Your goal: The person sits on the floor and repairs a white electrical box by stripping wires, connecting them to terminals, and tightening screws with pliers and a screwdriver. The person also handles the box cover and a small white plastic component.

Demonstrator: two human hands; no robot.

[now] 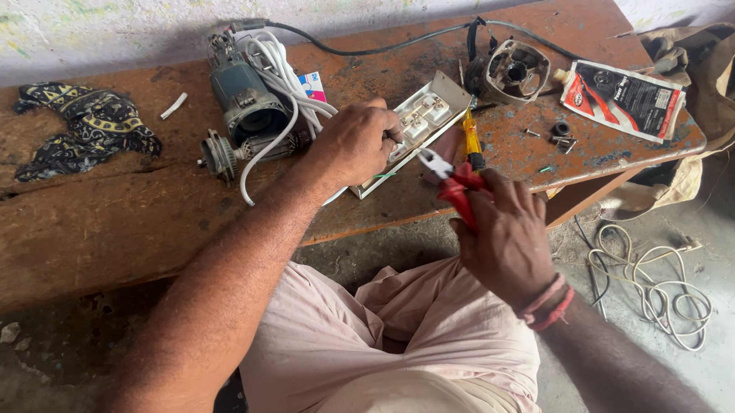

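Observation:
My left hand (356,140) rests on a white switch board (418,123) that lies on the worn wooden bench (69,222), fingers pinching at its near side. My right hand (506,240) grips red-handled pliers (452,182), jaws pointing toward the board. A yellow-handled screwdriver (472,141) lies on the bench just beyond the pliers. A thin green wire (385,176) shows at the board's lower edge.
A green motor housing (246,101) wrapped in white cable (286,82), a rotor (217,156), a grey gear housing (516,71), a red-black-white pouch (622,99), small screws (563,138), a patterned cloth (87,126). Coiled white wire (660,292) lies on the floor.

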